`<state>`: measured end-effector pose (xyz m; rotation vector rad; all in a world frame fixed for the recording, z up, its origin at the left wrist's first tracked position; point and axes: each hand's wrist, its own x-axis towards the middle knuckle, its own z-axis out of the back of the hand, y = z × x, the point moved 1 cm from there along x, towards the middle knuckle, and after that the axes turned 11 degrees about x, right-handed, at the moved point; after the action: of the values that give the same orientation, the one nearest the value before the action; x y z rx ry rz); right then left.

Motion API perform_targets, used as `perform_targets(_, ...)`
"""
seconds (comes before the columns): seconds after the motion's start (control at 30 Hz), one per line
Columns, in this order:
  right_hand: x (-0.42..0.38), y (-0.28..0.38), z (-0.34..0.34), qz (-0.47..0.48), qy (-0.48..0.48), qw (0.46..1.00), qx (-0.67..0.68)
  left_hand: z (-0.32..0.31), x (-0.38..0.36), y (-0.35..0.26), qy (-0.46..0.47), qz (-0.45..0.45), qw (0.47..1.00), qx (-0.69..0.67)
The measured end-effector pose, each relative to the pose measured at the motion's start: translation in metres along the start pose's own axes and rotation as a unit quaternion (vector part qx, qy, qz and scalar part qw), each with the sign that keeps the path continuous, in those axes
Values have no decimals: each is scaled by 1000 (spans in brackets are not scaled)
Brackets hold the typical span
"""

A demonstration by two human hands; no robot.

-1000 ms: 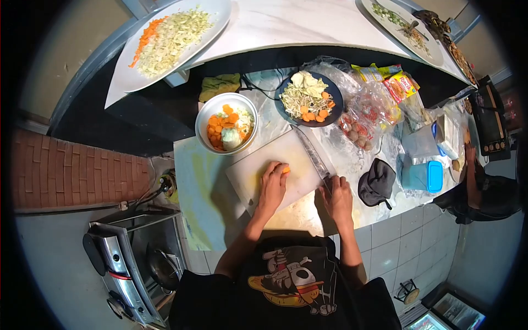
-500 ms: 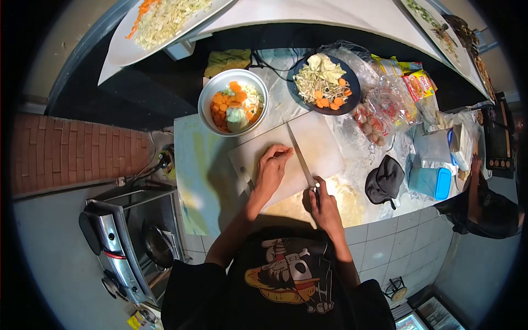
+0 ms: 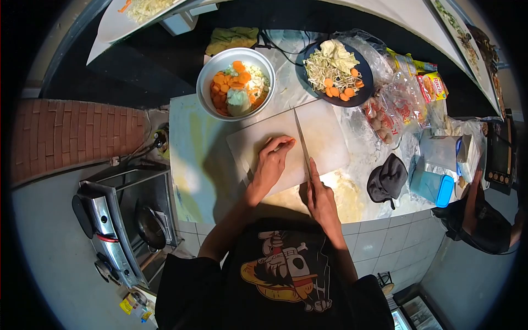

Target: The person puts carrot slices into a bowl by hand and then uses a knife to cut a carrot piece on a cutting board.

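My right hand [image 3: 322, 201] is wrapped round the handle of a long knife [image 3: 302, 137], whose blade points away from me over the white cutting board [image 3: 324, 132]. To the left of the blade, my left hand [image 3: 270, 165] is closed in a pinch on a small orange piece of carrot [image 3: 292, 141], held over the board. Beyond the board stands a metal pot [image 3: 202, 88] with sliced carrots [image 3: 231, 80] and pale chopped vegetables. A dark plate [image 3: 367, 71] holds bean sprouts [image 3: 324, 71], carrot slices and a cabbage leaf.
Plastic bags [image 3: 404, 102], a black cloth cap [image 3: 386, 179] and a blue-lidded container [image 3: 432, 184] lie on the right. Another person [image 3: 484, 217] is at the far right. A stove [image 3: 115, 236] stands at the left; a shelf with plates runs above.
The camera view has shifted slightly. My right hand's index finger now lies along the top of the knife, and the blade stands more upright in view. My left hand keeps its pinch.
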<state>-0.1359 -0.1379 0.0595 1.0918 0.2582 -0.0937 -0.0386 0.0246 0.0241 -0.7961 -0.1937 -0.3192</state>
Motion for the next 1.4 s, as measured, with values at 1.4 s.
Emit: perform_targets(1.4, 6, 4, 9, 32, 79, 996, -20, -1, -9, -10, -5, -5, 999, 45)
